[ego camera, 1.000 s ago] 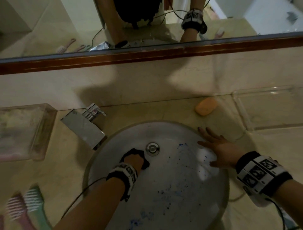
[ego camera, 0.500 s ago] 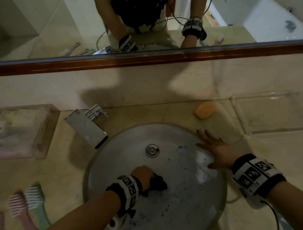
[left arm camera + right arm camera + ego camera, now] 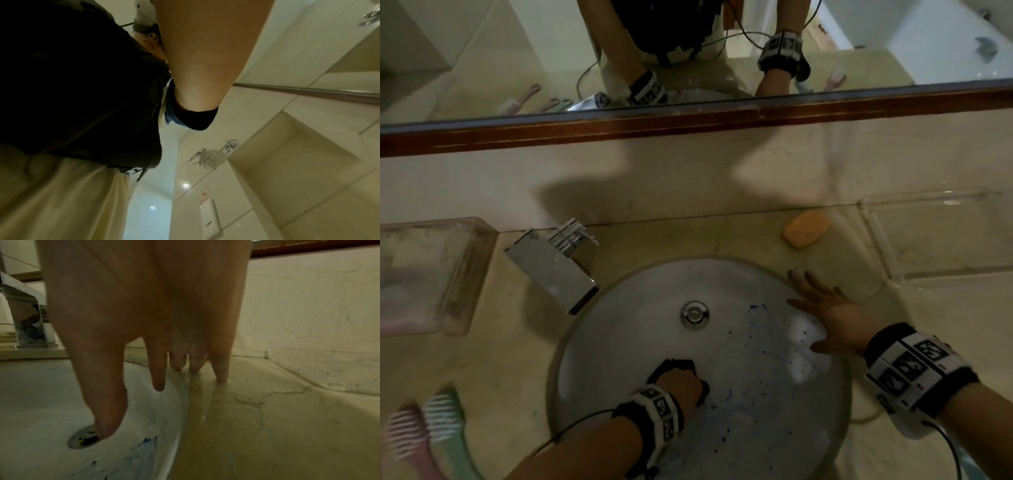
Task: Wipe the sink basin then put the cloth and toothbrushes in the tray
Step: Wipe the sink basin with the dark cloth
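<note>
Left hand (image 3: 681, 385) grips cloth (image 3: 674, 366) in basin (image 3: 619, 342); faucet (image 3: 551, 267) nearby.

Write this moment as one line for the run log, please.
step: wiping | left hand: grips dark cloth in white round sink basin | right hand: flat on rim | blue specks: remain

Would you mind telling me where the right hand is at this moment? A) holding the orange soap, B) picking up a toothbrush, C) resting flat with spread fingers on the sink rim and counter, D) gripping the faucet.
C: the right hand lies open, fingers spread across the sink basin's right rim onto the counter, clear of the orange soap.
</note>
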Tool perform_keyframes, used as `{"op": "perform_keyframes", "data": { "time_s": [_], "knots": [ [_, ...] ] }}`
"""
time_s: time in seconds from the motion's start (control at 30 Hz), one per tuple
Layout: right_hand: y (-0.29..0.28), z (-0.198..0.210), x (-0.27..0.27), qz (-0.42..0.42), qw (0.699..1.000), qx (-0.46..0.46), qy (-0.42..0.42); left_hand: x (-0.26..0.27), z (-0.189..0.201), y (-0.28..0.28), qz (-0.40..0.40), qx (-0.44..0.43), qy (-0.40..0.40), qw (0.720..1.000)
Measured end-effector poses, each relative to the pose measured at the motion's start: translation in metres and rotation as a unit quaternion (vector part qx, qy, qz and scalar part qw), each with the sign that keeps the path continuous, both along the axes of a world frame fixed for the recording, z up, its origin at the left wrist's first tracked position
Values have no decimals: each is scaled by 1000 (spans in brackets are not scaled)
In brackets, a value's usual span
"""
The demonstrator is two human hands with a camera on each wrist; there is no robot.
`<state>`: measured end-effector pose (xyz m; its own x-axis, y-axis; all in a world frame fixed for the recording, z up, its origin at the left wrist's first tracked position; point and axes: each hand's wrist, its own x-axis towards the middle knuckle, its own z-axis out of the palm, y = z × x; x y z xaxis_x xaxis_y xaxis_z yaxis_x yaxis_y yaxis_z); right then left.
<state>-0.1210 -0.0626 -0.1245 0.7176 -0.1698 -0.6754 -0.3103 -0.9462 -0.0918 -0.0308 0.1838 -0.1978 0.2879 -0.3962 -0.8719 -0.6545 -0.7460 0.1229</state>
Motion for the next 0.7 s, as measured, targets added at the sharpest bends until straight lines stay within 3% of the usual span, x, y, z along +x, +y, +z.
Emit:
{"op": "perform_keyframes", "data": {
  "time_s": [0.13,0.27,0.4,0.57,0.7],
  "knots": [
    [0,0,1,3,1000,-4,2,-7,-4,-2,-76,-33,12,996],
    [-3,-4,2,9,1000,-10,5,10,16,2,-87,14,26,996],
    [-5,-6,5,10,1000,-11,20,32,29,17,-105,26,-43,993],
    [-5,-5,9,3,1000,-15,27,54,57,49,-112,87,-63,988],
    [-3,-5,8,-1,1000,-22,21,36,62,77,-148,134,-12,980]
  ]
}}
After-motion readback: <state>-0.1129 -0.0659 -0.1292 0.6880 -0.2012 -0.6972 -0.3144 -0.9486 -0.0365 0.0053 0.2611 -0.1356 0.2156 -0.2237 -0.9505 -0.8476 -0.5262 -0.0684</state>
